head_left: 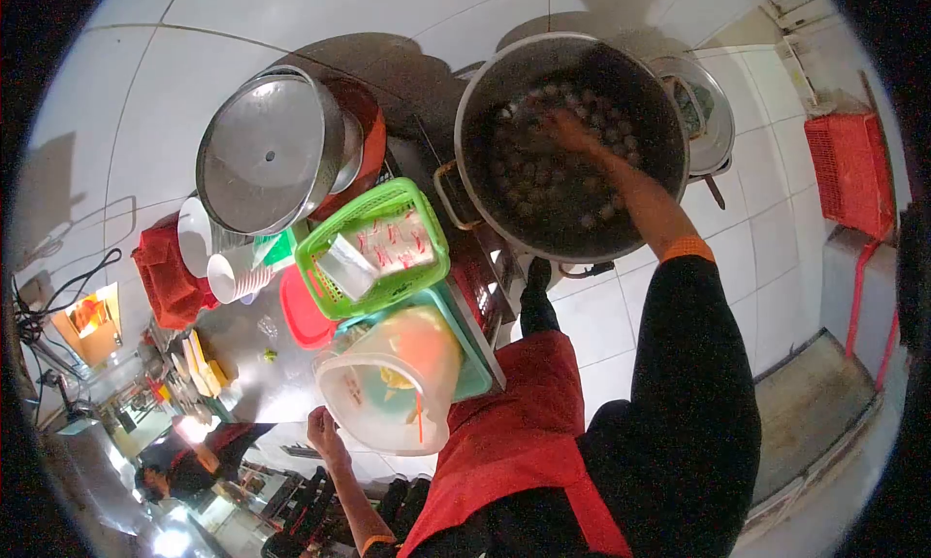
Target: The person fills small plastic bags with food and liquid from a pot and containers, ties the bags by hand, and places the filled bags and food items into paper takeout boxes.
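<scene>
The dark round pieces [543, 177] lie in the wide pot [460, 131], in what looks like murky liquid; expect each one to be light but wet and slippery, perhaps fairly soft, though you cannot judge firmness from here; cup a few from beneath with curled fingers rather than pinching one at its top; the pot itself should be heavy, best held by its side handles.

Your right hand [567, 131] reaches in among the pieces, blurred and dim; whether that grip is spread or closed on any cannot be told; your left hand [328, 437] is loosely curled just beside the translucent container [441, 364], and you cannot tell whether it touches it; beyond, the green basket [373, 199] holds packets above the metal surface [291, 379].
</scene>
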Available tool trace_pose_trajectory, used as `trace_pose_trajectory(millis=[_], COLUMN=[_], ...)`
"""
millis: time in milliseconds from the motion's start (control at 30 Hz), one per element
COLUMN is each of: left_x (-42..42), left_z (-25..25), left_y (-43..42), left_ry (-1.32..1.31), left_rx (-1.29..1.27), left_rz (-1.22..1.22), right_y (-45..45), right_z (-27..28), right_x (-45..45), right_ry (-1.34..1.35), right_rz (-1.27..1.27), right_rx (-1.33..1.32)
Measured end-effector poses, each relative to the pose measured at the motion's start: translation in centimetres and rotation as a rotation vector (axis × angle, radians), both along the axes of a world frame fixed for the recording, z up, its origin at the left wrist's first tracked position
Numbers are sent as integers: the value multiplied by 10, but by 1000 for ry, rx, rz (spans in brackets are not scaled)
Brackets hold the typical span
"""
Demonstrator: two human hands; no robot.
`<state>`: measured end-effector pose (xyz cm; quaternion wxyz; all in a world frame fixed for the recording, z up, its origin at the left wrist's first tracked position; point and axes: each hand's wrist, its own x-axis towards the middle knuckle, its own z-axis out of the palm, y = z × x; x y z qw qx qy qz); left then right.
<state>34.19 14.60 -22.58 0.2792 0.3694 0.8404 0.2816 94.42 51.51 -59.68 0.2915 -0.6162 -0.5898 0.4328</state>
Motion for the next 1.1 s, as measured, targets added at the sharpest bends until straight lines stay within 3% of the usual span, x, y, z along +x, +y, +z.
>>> trace_pose_trajectory(millis=[33, 67, 167, 233, 267, 333, 533, 667, 833, 967, 1033, 1100], left_x=[1, 5, 13, 8, 3, -2, 6, 2, 8, 12, 13, 12], left_z=[1, 3, 7, 1, 0, -1, 0, -8, -7, -9, -9, -10], left_y=[1, 4, 8, 7, 5, 2, 3, -1, 0, -1, -2, -4], left_ry=[-4, -9, -29, -54, -63, -126, -66, -127, -80, -136, -137, -139], left_rx=[-2, -9, 6, 44, 45, 28, 26, 88, 78, 86, 94, 104], left_rz=[-1, -8, -21, -21, -10, -36, -39, -42, -69, -10, -11, -15], right_y=[-4, -7, -20, -28, -32, -38, -53, -57, -62, -59, -62, -62], right_z=[-1, 14, 90, 121, 130, 146, 233, 241, 275, 266, 244, 233], right_x=[5, 7, 12, 13, 16, 22, 28, 27, 5, 4, 9, 14], right_ry=[-257, -264, -93, 49, 40, 38, -74, -227, -647, -655, -538, -540], right_rz=[53, 54, 160, 129, 140, 201, 250, 336, 724, 820, 734, 734], right_rx=[23, 23, 78, -79, -79, 255, 102, 321, 618, 532, 726, 694])
